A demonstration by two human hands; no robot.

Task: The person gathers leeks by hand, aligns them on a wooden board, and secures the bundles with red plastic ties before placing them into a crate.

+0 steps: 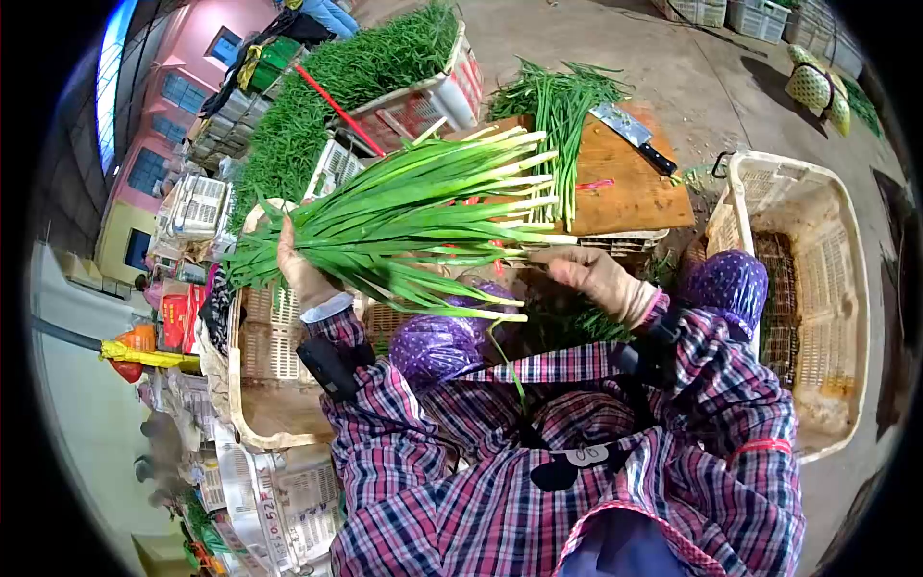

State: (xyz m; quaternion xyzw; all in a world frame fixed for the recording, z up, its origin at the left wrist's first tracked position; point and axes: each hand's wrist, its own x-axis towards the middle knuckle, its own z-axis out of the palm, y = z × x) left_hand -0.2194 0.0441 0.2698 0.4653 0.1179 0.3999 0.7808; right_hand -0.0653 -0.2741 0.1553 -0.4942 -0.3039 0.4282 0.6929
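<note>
Leaf tips leftward and pale stem ends fanned rightward, held a thick bunch of long green stalks (413, 202) above the lap, long axis running crosswise. Clamped the leafy part in the bare left hand (303, 267), thumb upright against the leaves. Had the bare right hand (601, 281) just beside the pale ends, fingers bent and directed leftward; could not tell whether pinched on a stem. Saw beyond, left to right, a white-and-red plastic crate (465, 82) heaped with greens, a brown wooden board (639, 197) partly hidden by the bunch, a broad steel knife (635, 139) with black handle, and a deep off-white plastic crate (829, 327).
</note>
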